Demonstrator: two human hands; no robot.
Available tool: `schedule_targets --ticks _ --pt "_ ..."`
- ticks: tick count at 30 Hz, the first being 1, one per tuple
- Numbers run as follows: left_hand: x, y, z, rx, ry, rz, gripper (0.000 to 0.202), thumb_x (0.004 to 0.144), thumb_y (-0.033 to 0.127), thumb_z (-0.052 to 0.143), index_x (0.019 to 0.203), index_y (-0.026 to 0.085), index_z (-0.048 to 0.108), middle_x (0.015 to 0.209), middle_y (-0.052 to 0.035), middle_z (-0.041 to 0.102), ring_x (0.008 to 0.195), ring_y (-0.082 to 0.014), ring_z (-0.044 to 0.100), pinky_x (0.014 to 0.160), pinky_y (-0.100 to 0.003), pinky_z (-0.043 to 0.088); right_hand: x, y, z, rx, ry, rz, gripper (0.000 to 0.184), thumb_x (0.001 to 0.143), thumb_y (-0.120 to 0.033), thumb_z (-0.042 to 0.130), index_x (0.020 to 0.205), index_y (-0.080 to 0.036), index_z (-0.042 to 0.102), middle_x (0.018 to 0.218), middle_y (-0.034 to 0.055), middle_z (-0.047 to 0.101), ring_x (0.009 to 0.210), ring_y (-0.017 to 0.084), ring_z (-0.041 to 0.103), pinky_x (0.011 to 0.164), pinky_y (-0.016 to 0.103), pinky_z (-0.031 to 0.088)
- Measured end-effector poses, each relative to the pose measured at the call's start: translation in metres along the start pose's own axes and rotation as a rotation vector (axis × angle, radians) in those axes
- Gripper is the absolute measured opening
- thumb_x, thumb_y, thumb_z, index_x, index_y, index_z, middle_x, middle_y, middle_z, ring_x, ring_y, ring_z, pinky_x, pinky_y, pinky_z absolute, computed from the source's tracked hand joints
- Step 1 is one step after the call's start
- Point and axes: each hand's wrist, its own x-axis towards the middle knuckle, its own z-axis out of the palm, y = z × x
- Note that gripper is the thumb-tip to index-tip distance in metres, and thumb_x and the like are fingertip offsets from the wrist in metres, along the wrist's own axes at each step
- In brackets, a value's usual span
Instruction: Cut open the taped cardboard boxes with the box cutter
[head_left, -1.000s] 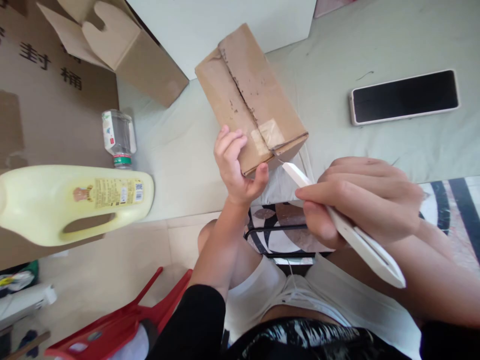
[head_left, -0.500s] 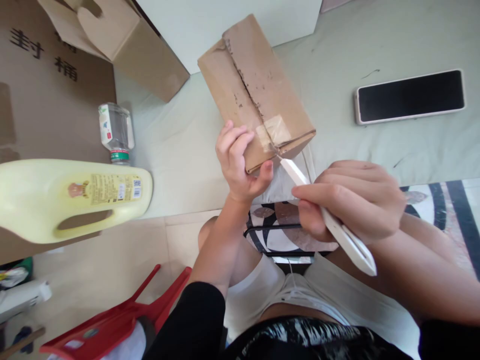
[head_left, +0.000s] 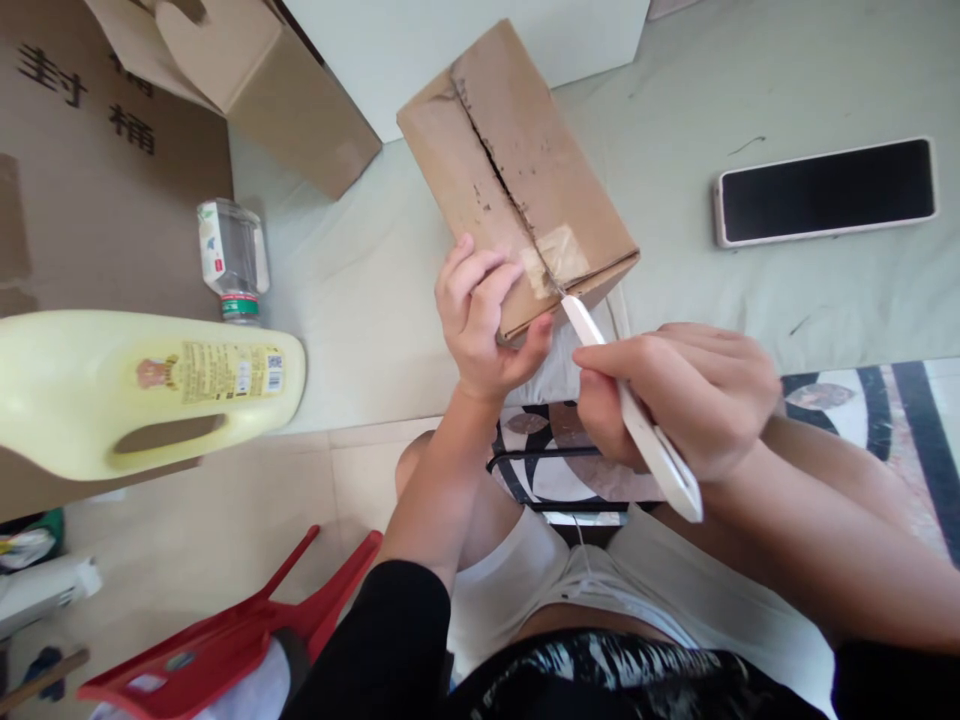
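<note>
Grips white cutter (head_left: 583, 322) in closed right hand (head_left: 679, 395), touches blade (head_left: 561, 292) to cardboard box (head_left: 551, 165) at the near end of its taped seam (head_left: 547, 265), clasps near-left corner in curled left hand (head_left: 484, 335); has open cloth (head_left: 667, 110) rightward to the phone (head_left: 829, 190) and leftward to the yellow jug (head_left: 90, 365)

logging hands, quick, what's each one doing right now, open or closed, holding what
Left hand: closed on the near end of the cardboard box.
Right hand: closed around the white cutter.
</note>
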Motion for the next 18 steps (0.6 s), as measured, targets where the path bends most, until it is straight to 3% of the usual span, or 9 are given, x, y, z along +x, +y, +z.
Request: schedule_targets --ticks 3,6,11,15,18 --pt "-0.004 -0.001 -0.001 -0.063 -0.07 -0.183 0.063 0.086 0.077 0.054 0.115 0.023 0.067 0.119 -0.0101 0.065 0.135 -0.0349 0.055 0.126 -0.06 0.031 0.003 -0.004 -0.006 -0.014 -0.006 0.062 0.013 0.083 -0.01 0.058 0.077 -0.021 0.058 0.048 -0.0057 0.049 0.043 0.009 0.041 0.043 0.027 0.036" --pt "-0.005 -0.001 -0.002 -0.098 -0.107 -0.308 0.069 0.081 0.084 0.054 0.112 0.023 0.067 0.118 -0.0105 0.065 0.139 -0.0382 0.052 0.127 -0.064 0.027 0.006 -0.007 -0.006 -0.039 -0.016 0.107 0.015 0.085 -0.011 0.056 0.074 -0.02 0.058 0.048 -0.0055 0.05 0.041 0.009 0.042 0.041 0.026 0.035" --pt "-0.003 0.003 -0.003 -0.145 -0.125 -0.341 0.068 0.084 0.08 0.055 0.121 0.023 0.062 0.123 -0.0111 0.065 0.141 -0.035 0.051 0.131 -0.061 0.024 0.009 -0.008 -0.007 0.004 -0.05 0.204 0.012 0.088 -0.014 0.059 0.078 -0.02 0.064 0.046 -0.0064 0.048 0.039 0.006 0.039 0.04 0.024 0.032" --pt "-0.003 0.007 -0.003 -0.118 -0.035 -0.291 0.068 0.084 0.076 0.06 0.124 0.021 0.059 0.121 -0.0122 0.065 0.139 -0.0343 0.055 0.131 -0.06 0.027 0.009 -0.008 -0.015 0.134 -0.003 0.436 0.021 0.09 -0.018 0.056 0.069 -0.021 0.059 0.046 -0.0049 0.048 0.039 0.007 0.042 0.04 0.025 0.033" --pt "-0.005 0.006 -0.001 -0.121 0.0 -0.267 0.073 0.084 0.075 0.06 0.132 0.02 0.051 0.127 -0.0146 0.062 0.138 -0.035 0.055 0.128 -0.062 0.031 0.007 -0.004 -0.02 0.275 -0.024 0.607 0.02 0.093 -0.022 0.055 0.074 -0.023 0.063 0.051 -0.0044 0.053 0.042 0.01 0.05 0.043 0.027 0.039"
